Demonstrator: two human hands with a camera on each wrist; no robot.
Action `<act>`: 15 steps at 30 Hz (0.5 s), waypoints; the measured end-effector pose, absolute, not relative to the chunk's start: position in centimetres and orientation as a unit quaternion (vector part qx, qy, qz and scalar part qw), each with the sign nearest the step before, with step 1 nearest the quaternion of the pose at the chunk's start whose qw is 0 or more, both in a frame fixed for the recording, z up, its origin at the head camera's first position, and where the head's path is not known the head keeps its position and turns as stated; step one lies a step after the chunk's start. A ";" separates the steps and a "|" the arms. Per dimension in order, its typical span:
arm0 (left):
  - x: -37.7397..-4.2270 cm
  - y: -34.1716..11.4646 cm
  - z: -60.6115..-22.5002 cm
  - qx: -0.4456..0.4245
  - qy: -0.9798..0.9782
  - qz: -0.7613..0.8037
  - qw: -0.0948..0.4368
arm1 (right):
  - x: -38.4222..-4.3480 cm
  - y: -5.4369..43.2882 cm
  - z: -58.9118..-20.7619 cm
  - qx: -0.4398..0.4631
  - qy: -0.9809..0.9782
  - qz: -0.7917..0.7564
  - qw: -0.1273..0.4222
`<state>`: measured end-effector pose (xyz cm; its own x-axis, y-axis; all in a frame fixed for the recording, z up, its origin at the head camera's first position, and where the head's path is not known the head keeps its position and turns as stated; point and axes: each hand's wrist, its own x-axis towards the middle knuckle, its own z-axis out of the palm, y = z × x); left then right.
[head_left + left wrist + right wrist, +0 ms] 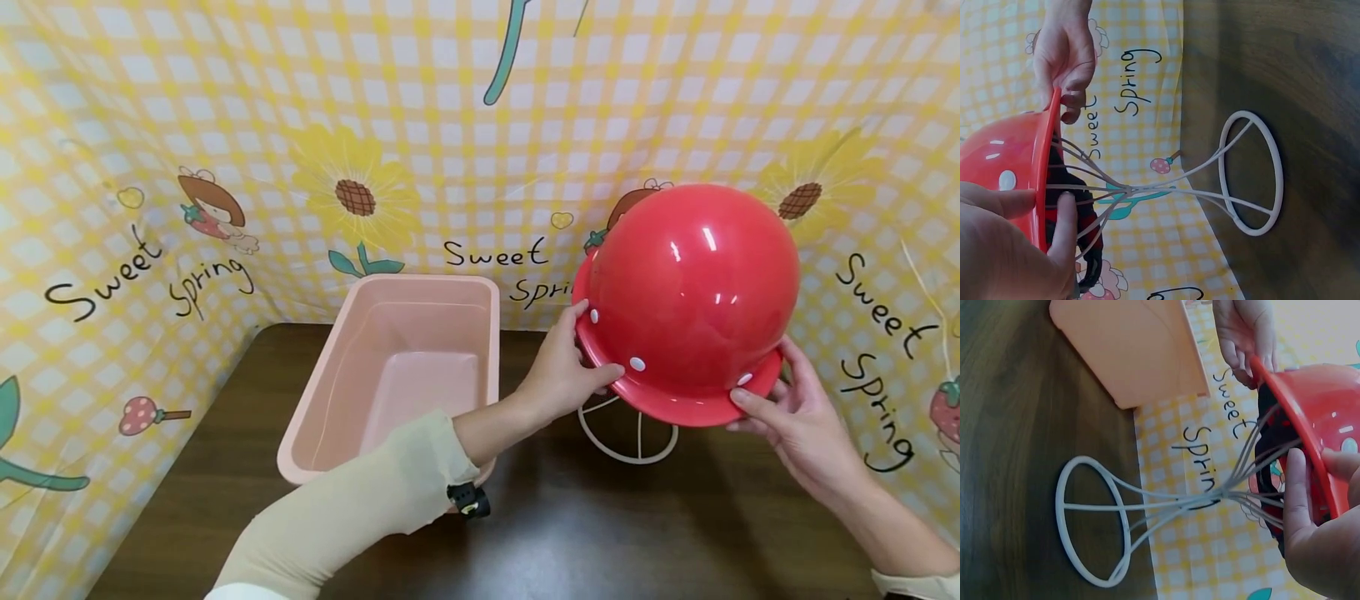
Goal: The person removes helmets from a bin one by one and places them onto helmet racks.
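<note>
A red hard hat with a full brim sits over the top of a white wire stand, dome up and tilted a little. By the brim's left side, my left hand pinches it between thumb and fingers. At the right side my right hand grips the brim, thumb above and fingers beneath. Both wrist views show the black inner straps under the shell, around the stand's wire prongs. The round base of the stand rests on the table.
A pink plastic tub stands on the dark wooden table to the left, partly behind my left forearm. A yellow checked cloth with flower and lettering prints hangs behind and at both sides.
</note>
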<state>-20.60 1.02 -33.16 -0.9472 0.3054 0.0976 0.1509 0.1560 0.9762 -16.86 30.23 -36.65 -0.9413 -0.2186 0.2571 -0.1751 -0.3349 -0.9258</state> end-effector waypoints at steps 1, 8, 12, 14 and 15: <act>-20.6 0.9 -33.1 0.154 0.768 0.619 0.050 | -16.9 30.4 -36.6 -0.163 0.582 -0.797 0.013; -20.3 0.1 -32.4 0.160 0.793 0.588 0.020 | -16.9 31.9 -36.1 -0.122 0.629 -0.768 0.009; -20.1 0.0 -31.8 0.147 0.782 0.604 0.036 | -16.8 32.5 -35.8 -0.110 0.637 -0.763 -0.010; -20.1 -0.1 -31.6 0.143 0.777 0.612 0.041 | -16.8 32.7 -35.6 -0.107 0.642 -0.759 -0.018; -20.1 -0.2 -31.4 0.143 0.775 0.614 0.045 | -16.8 32.7 -35.4 -0.104 0.645 -0.757 -0.021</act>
<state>-20.05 -0.17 -31.40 -0.9553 0.2762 0.1054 0.1656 0.2047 0.9647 -16.77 32.71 -35.44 -0.9775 -0.1028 0.1845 -0.1657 -0.1682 -0.9717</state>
